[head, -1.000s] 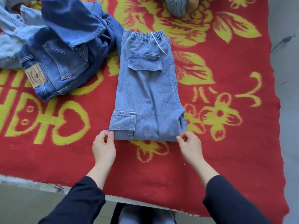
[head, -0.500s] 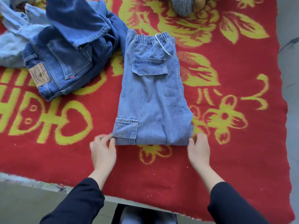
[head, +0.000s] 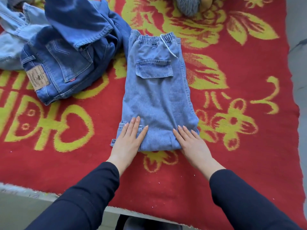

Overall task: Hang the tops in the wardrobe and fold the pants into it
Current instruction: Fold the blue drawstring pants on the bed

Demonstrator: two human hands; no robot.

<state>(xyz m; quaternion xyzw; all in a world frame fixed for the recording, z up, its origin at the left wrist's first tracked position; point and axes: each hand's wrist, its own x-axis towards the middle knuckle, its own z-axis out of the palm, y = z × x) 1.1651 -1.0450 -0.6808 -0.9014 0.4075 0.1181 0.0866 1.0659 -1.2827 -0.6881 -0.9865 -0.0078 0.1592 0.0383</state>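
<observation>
A heap of darker jeans (head: 66, 63) is lying at the left of the red blanket (head: 249, 146), while the left hand (head: 127, 140) and right hand (head: 192, 143) are pressing flat, fingers straight, on the folded light-blue pants (head: 157, 97) at its middle.

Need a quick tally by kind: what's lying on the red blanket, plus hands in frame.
Light-blue pants, folded: 1
Dark jeans, heaped, one pair as far as I can tell: 1
Pale denim garment, cut off at the left edge: 1
Grey fuzzy thing, cut off at the top edge: 1
Hands, left hand and right hand, flat on the folded pants: 2
Total: 6
</observation>
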